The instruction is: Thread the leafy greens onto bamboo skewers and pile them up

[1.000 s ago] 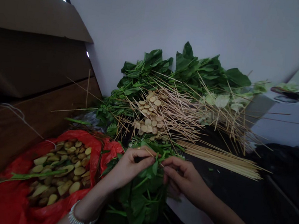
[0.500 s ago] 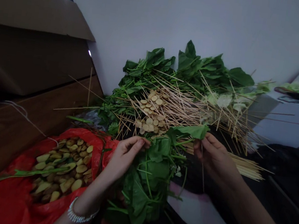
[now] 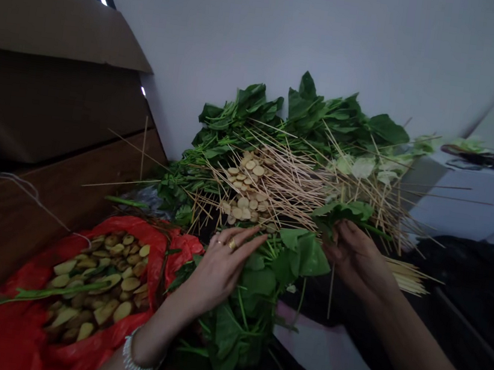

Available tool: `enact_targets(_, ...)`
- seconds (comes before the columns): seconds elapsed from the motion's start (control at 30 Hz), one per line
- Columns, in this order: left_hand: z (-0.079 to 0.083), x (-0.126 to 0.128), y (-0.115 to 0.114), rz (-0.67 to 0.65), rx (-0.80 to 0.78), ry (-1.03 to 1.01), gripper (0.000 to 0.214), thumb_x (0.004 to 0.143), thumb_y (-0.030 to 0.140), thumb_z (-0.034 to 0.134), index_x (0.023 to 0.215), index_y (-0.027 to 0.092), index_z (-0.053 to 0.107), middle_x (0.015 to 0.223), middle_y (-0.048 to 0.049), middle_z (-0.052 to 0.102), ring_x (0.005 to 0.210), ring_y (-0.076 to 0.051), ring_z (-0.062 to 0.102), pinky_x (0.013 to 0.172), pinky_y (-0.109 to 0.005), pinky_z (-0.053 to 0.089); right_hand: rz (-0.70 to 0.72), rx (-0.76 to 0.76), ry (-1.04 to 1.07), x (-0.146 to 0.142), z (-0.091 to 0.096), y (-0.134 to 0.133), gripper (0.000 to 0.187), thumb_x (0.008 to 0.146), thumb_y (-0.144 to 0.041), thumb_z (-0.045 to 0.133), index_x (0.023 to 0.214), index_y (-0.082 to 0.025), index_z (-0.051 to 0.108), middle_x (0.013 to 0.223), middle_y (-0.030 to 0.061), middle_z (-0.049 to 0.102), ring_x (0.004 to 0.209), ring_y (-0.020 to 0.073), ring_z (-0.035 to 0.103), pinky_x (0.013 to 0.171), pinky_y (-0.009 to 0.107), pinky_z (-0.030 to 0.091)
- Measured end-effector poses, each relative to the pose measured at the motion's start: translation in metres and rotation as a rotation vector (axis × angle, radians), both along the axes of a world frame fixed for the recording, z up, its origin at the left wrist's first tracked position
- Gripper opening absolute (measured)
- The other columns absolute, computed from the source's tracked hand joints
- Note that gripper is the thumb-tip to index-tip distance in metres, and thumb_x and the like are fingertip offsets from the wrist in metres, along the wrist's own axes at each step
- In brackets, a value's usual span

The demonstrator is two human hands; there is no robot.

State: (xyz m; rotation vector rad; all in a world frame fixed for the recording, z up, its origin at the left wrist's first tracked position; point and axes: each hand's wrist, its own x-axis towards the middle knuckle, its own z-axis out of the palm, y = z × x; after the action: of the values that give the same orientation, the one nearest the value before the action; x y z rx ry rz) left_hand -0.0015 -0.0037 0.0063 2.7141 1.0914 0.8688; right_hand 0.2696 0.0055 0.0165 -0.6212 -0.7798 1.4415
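Observation:
My right hand [image 3: 353, 257] is closed on a thin wooden skewer [image 3: 330, 293] that points down, with a green leaf [image 3: 353, 211] bunched at its fingertips. My left hand [image 3: 220, 269], wearing rings and a beaded bracelet, reaches over a heap of leafy greens [image 3: 258, 289]. Its fingers are stretched out beside the stems, with nothing visible in them. Beyond both hands lie skewered potato slices [image 3: 246, 176], their sticks [image 3: 296, 185] fanning to the right.
On the left, an open red plastic bag [image 3: 33, 290] holds sliced potatoes [image 3: 111, 282]. Bundled greens [image 3: 346, 119] line the white wall. Skewered pale leaves [image 3: 363, 167] lie at the right, near bare skewers [image 3: 408, 276]. A cardboard box [image 3: 43, 103] stands on the wooden surface [image 3: 79, 175] at left.
My left hand has moved right and forward, its fingers going from pinched to stretched. The leaf at my right hand, earlier stretched leftward, is now bunched above the fingers.

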Motion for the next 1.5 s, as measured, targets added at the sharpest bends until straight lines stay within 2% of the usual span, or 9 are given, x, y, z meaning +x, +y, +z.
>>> enact_targets(0.1,0.002,0.008,-0.005,-0.089,0.05,0.168,0.052,0.09,0.008,0.043,0.139,0.025,0.046,0.146,-0.0089,0.048,0.139,-0.028,0.032,0.111,-0.051,0.025,0.005,0.007,-0.017,-0.002,-0.001,0.0,0.024,0.074,-0.032,0.079,0.081,-0.019,0.06,0.063,-0.006,0.056,0.044,0.0046,0.043,0.043,0.018,0.035)
enact_targets(0.23,0.004,0.023,-0.013,-0.176,0.029,0.286,0.048,0.095,0.02,0.043,0.142,0.026,0.042,0.137,-0.0078,0.056,0.13,-0.027,0.044,0.111,-0.051,0.022,0.002,-0.007,-0.056,-0.004,-0.001,0.0,0.029,0.071,-0.034,0.081,0.085,-0.02,0.059,0.062,-0.0064,0.056,0.044,0.0047,0.042,0.043,0.018,0.032)
enact_targets(0.5,-0.011,0.032,-0.01,-0.019,0.097,0.314,0.046,0.092,0.015,0.05,0.136,0.026,0.05,0.118,-0.0092,0.065,0.112,-0.028,0.051,0.09,-0.047,0.032,0.003,0.006,-0.166,-0.01,0.0,-0.003,0.029,0.076,-0.039,0.075,0.08,-0.022,0.052,0.062,-0.006,0.053,0.044,0.0075,0.039,0.044,0.022,0.028)
enact_targets(0.67,-0.011,0.024,-0.007,-0.002,0.108,0.142,0.017,0.09,0.023,0.059,0.1,0.027,0.072,0.098,-0.0048,0.067,0.103,-0.025,0.053,0.096,-0.049,0.028,0.024,0.02,-0.125,-0.008,0.001,-0.003,0.027,0.077,-0.036,0.075,0.083,-0.021,0.054,0.061,-0.0057,0.054,0.045,0.0071,0.039,0.044,0.021,0.027)
enact_targets(0.87,0.001,0.002,-0.001,0.132,0.058,-0.322,0.025,0.093,0.025,0.055,0.114,0.026,0.069,0.108,-0.0067,0.069,0.11,-0.023,0.054,0.098,-0.043,0.036,0.046,0.037,-0.127,-0.005,0.009,-0.007,0.026,0.077,-0.036,0.074,0.08,-0.022,0.052,0.062,-0.0059,0.052,0.043,0.0066,0.035,0.04,0.021,0.021)
enact_targets(1.07,0.015,-0.013,0.004,0.255,-0.271,-0.812,0.03,0.088,0.032,0.062,0.116,0.021,0.068,0.099,-0.0048,0.071,0.089,-0.018,0.063,0.082,-0.028,0.047,0.185,0.039,-0.178,0.001,0.009,-0.014,0.031,0.078,-0.041,0.072,0.073,-0.021,0.05,0.053,-0.0081,0.046,0.034,0.0031,0.018,0.035,0.02,0.013)
enact_targets(1.23,0.017,-0.011,0.005,0.211,-0.463,-0.75,0.035,0.086,0.034,0.064,0.116,0.018,0.07,0.071,0.0002,0.067,0.07,-0.014,0.059,0.072,-0.025,0.046,0.485,0.015,-0.276,-0.002,-0.012,-0.018,0.031,0.083,-0.048,0.066,0.088,-0.018,0.059,0.055,-0.0046,0.056,0.031,0.0012,0.021,0.034,0.018,0.012)
enact_targets(1.4,0.02,-0.01,0.002,0.139,-0.4,-0.675,0.023,0.086,0.034,0.063,0.097,0.02,0.078,0.101,-0.0079,0.071,0.095,-0.021,0.064,0.086,-0.03,0.047,0.667,0.005,-0.393,-0.019,-0.022,-0.019,0.028,0.086,-0.042,0.066,0.092,-0.015,0.061,0.067,-0.0004,0.063,0.036,0.0005,0.029,0.035,0.016,0.015)
enact_targets(1.5,0.018,-0.011,0.002,0.139,-0.48,-0.753,0.025,0.08,0.034,0.07,0.1,0.021,0.078,0.094,-0.0078,0.074,0.088,-0.021,0.066,0.081,-0.031,0.05,0.659,0.007,-0.432,-0.027,-0.022,-0.021,0.029,0.084,-0.042,0.068,0.091,-0.015,0.061,0.07,-0.001,0.062,0.039,0.0009,0.03,0.036,0.015,0.016)
